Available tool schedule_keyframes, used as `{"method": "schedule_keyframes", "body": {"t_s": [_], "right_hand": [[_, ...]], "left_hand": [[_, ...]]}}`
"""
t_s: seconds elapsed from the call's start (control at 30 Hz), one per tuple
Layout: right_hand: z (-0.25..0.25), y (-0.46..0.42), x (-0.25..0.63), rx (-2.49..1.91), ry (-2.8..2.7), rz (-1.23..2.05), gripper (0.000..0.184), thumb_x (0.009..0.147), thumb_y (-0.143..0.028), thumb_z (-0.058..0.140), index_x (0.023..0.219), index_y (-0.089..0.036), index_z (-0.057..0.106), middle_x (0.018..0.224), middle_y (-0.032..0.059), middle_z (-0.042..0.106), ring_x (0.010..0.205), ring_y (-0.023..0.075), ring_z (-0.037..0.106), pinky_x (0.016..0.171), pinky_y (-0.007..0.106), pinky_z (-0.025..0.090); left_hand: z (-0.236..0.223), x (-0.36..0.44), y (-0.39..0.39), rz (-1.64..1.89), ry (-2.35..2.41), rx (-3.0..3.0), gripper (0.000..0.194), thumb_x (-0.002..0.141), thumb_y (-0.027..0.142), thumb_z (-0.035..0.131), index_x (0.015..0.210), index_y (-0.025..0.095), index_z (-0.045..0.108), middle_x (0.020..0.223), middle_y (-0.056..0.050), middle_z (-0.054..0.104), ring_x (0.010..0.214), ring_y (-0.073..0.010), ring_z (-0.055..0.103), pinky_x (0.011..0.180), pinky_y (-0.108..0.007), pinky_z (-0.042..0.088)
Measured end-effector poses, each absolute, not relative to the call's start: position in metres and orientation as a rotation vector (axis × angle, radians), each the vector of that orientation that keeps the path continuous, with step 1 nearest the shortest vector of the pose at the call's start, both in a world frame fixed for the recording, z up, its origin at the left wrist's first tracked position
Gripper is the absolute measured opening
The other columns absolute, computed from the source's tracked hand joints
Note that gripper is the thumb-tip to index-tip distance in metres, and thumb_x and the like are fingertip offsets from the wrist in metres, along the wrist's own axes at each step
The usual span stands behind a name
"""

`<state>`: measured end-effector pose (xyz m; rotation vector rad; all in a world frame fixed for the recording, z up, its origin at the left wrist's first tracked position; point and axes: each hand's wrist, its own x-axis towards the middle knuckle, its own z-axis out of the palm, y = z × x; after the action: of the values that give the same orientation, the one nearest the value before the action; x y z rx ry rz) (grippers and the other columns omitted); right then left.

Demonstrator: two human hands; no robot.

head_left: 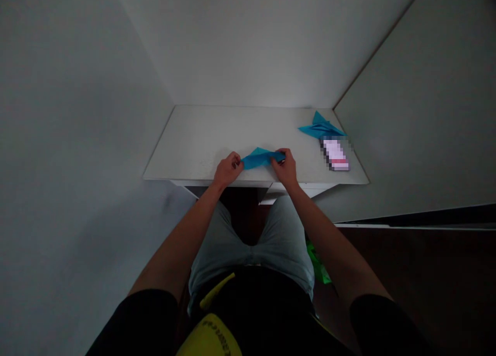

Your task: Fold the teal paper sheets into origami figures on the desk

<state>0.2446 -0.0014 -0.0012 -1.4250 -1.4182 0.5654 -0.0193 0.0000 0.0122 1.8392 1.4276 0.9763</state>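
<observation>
A folded piece of blue paper (260,158) lies near the front edge of a white table (201,139). My left hand (228,169) pinches its left end with fingers curled. My right hand (284,166) grips its right end, fingers closed over the fold. Both hands rest on the tabletop, with the paper stretched between them.
A second folded blue paper shape (321,127) lies at the table's back right. Just in front of it sits a blurred pinkish flat object (335,155). White walls close in on the left, back and right. Green material (318,265) lies on the dark floor by my right leg.
</observation>
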Motion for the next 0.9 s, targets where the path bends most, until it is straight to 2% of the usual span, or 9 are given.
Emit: {"method": "schedule_keyframes", "body": {"t_s": [0.07, 0.13, 0.2, 0.27, 0.33, 0.43, 0.7, 0.8, 0.9], "right_hand": [[-0.005, 0.006, 0.241, -1.452, -1.306, 0.594, 0.054, 0.084, -0.052, 0.075, 0.126, -0.023, 0.059, 0.109, 0.0070, 0.073, 0.083, 0.0221, 0.068, 0.081, 0.038, 0.058], [-0.009, 0.011, 0.235, -1.459, -1.263, 0.612, 0.060, 0.083, -0.054, 0.077, 0.131, -0.024, 0.058, 0.113, 0.0081, 0.074, 0.093, 0.0249, 0.072, 0.086, 0.039, 0.060], [-0.012, 0.014, 0.228, -1.471, -1.321, 0.623, 0.053, 0.084, -0.055, 0.077, 0.125, -0.025, 0.064, 0.114, 0.0094, 0.077, 0.105, 0.0298, 0.075, 0.091, 0.042, 0.061], [-0.014, 0.015, 0.218, -1.537, -1.381, 0.622, 0.038, 0.086, -0.058, 0.076, 0.107, -0.026, 0.071, 0.107, 0.0109, 0.080, 0.110, 0.0355, 0.076, 0.092, 0.046, 0.061], [-0.015, 0.017, 0.210, -1.632, -1.361, 0.595, 0.033, 0.090, -0.060, 0.072, 0.091, -0.027, 0.071, 0.098, 0.0125, 0.081, 0.106, 0.0393, 0.078, 0.088, 0.048, 0.061], [-0.016, 0.020, 0.204, -1.684, -1.292, 0.533, 0.038, 0.094, -0.061, 0.064, 0.078, -0.026, 0.067, 0.090, 0.0147, 0.080, 0.098, 0.0400, 0.078, 0.083, 0.048, 0.061], [-0.015, 0.018, 0.207, -1.635, -1.397, 0.602, 0.034, 0.091, -0.058, 0.064, 0.078, -0.026, 0.065, 0.086, 0.0096, 0.079, 0.087, 0.0323, 0.076, 0.079, 0.043, 0.060], [-0.012, 0.016, 0.206, -1.629, -1.537, 0.671, 0.030, 0.088, -0.054, 0.070, 0.078, -0.026, 0.068, 0.086, 0.0090, 0.080, 0.088, 0.0330, 0.076, 0.080, 0.042, 0.059], [-0.009, 0.015, 0.206, -1.599, -1.621, 0.692, 0.025, 0.087, -0.050, 0.072, 0.084, -0.026, 0.072, 0.088, 0.0080, 0.081, 0.088, 0.0324, 0.076, 0.081, 0.042, 0.058]], "left_hand": [[0.013, -0.020, -0.001, 0.981, 1.395, 1.838, 0.012, 0.095, 0.033, 0.068, 0.094, 0.025, 0.058, 0.080, 0.004, 0.073, 0.065, -0.0140, 0.060, 0.067, -0.029, 0.041], [0.014, -0.019, -0.001, 0.984, 1.390, 1.826, 0.014, 0.095, 0.035, 0.069, 0.095, 0.025, 0.058, 0.082, 0.004, 0.074, 0.064, -0.0136, 0.060, 0.067, -0.029, 0.041], [0.016, -0.019, -0.002, 0.972, 1.404, 1.813, 0.017, 0.095, 0.038, 0.069, 0.096, 0.025, 0.058, 0.083, 0.004, 0.075, 0.063, -0.0135, 0.060, 0.067, -0.028, 0.041], [0.017, -0.019, -0.003, 0.945, 1.407, 1.813, 0.019, 0.096, 0.040, 0.069, 0.096, 0.026, 0.057, 0.083, 0.004, 0.076, 0.064, -0.0137, 0.060, 0.068, -0.028, 0.040], [0.018, -0.018, -0.004, 0.925, 1.393, 1.827, 0.021, 0.096, 0.042, 0.069, 0.096, 0.026, 0.057, 0.084, 0.004, 0.077, 0.064, -0.0140, 0.061, 0.068, -0.028, 0.040], [0.018, -0.014, -0.008, 0.921, 1.362, 1.843, 0.022, 0.096, 0.044, 0.070, 0.097, 0.026, 0.058, 0.088, 0.002, 0.079, 0.064, -0.0141, 0.061, 0.069, -0.029, 0.041], [0.015, 0.003, -0.010, 0.958, 1.434, 1.754, 0.028, 0.088, 0.041, 0.081, 0.102, 0.026, 0.062, 0.085, 0.003, 0.071, 0.076, -0.0165, 0.067, 0.076, -0.030, 0.048], [0.014, 0.007, -0.004, 1.012, 1.371, 1.720, 0.048, 0.084, 0.038, 0.085, 0.125, 0.024, 0.065, 0.110, -0.002, 0.072, 0.079, -0.0142, 0.067, 0.077, -0.030, 0.053], [0.016, 0.011, 0.001, 0.956, 1.351, 1.804, 0.071, 0.083, 0.032, 0.085, 0.149, 0.027, 0.061, 0.136, -0.008, 0.064, 0.078, -0.0116, 0.066, 0.082, -0.032, 0.057]]}}
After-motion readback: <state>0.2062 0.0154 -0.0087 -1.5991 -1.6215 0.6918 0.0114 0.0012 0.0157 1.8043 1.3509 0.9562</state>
